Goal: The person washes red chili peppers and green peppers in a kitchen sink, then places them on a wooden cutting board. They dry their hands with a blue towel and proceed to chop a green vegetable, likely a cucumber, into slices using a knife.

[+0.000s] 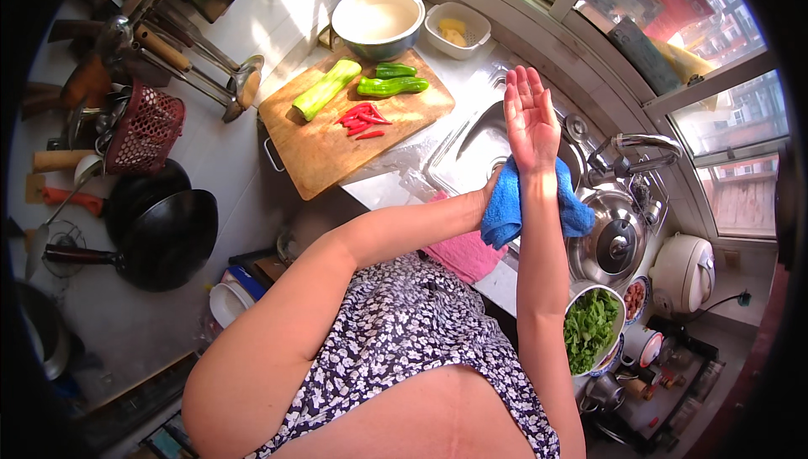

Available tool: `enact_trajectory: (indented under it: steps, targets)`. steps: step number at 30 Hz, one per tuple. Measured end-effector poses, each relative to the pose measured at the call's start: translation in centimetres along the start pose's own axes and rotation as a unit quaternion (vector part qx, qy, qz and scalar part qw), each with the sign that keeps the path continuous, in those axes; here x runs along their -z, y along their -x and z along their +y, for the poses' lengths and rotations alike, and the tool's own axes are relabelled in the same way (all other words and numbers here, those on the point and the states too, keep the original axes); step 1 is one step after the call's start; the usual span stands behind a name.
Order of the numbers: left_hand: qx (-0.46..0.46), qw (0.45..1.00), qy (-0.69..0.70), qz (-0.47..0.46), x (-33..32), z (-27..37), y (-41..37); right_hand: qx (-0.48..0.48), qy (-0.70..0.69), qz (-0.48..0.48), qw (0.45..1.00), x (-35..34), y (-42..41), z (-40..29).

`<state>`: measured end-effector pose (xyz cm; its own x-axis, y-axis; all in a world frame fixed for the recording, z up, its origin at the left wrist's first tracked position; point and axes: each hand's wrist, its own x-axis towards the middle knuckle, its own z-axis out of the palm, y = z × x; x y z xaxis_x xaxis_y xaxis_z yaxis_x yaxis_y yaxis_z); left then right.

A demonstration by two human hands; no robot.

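My right hand (532, 121) is raised over the sink (467, 143), palm up and fingers stretched out, with nothing in it. Behind my right wrist hangs a blue towel (503, 210), its ends showing on both sides of the forearm. My left hand (490, 186) is at the towel's left side and grips it; most of its fingers are hidden by cloth and wrist. A pink cloth (464, 251) lies over the counter's front edge below. Left of the sink, a wooden cutting board (315, 162) carries a peeled green gourd (326, 88), green peppers (392, 85) and several red chillies (363, 119).
Behind the board stand a large bowl (379, 39) and a white colander (457, 30) with yellow pieces. A chrome faucet (637, 150), a lidded steel pot (606, 238), a bowl of leafy greens (592, 326) and a rice cooker (682, 273) line the right. Pans (167, 238) hang left.
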<state>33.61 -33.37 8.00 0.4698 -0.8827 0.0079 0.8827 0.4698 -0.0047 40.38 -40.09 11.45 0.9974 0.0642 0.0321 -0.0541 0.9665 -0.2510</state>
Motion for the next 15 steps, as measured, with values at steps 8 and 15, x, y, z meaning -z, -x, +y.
enact_trajectory:
  steps: [8,15]
  targets:
    - [-0.085,0.961,-0.262,-0.032,3.2,1.1,-0.6,-0.012,-0.064,0.024,0.998,3.7,2.6,0.0]
    - [-0.232,0.912,-0.295,0.167,0.4,3.5,-1.5,0.358,0.731,0.001,0.581,1.2,5.5,1.1]
